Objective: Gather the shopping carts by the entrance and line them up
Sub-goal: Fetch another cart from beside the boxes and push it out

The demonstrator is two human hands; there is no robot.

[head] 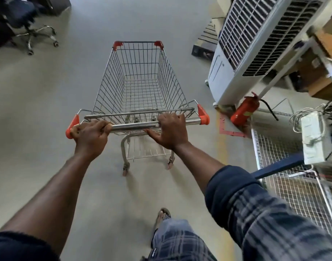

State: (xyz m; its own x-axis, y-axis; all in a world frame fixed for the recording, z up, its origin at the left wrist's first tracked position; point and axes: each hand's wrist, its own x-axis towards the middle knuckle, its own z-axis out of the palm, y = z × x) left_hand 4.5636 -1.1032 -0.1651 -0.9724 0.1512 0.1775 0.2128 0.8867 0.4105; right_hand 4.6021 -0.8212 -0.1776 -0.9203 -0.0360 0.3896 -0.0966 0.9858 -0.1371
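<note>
There, the left grip [91,135] and right grip [170,129] both curled around the steel handle bar [135,126] of the orange-cornered wire shopping cart [140,80], which stood on the grey floor [48,91] near a white air cooler [246,53].

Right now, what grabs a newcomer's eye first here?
The empty wire shopping cart fills the centre, with the left hand and right hand both gripping its handle. To its right, a red fire extinguisher sits at the foot of a big white air cooler. An office chair stands far upper left.
</note>
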